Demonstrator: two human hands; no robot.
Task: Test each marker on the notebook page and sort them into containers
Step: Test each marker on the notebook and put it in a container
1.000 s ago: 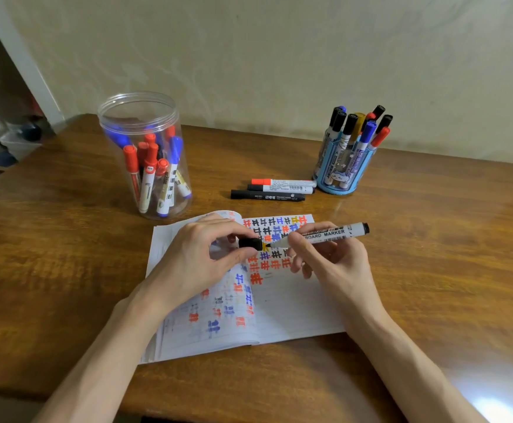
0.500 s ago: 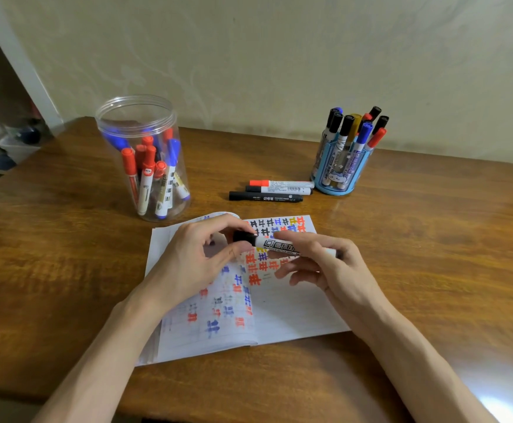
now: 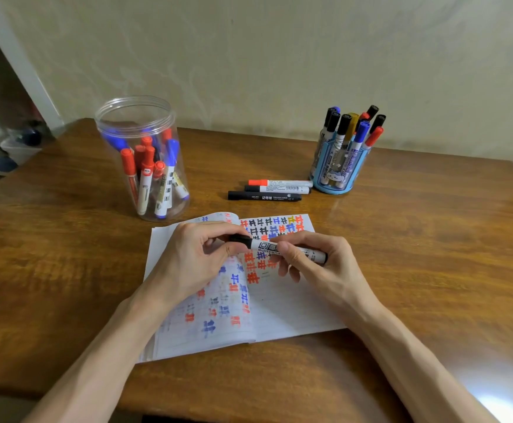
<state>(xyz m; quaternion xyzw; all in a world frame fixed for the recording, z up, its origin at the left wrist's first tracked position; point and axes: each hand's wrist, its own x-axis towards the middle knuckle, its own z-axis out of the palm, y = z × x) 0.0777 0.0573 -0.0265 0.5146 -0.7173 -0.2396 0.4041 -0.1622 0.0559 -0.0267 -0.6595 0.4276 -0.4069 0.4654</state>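
Observation:
A white board marker with a black cap lies level above the open notebook, whose pages carry red, blue, black and yellow test marks. My left hand pinches the black cap at the marker's left end. My right hand grips the barrel. The cap sits on the marker. A clear plastic jar at the back left holds several red and blue markers. A blue pen holder at the back right holds several more.
Three loose markers lie side by side on the wooden table between jar and holder, behind the notebook. A wall runs along the table's far edge. The table's left edge drops to a floor with clutter.
The cap, held a little apart from the tip a second ago, is now seated on the marker. The marker swung level and both hands drew closer together.

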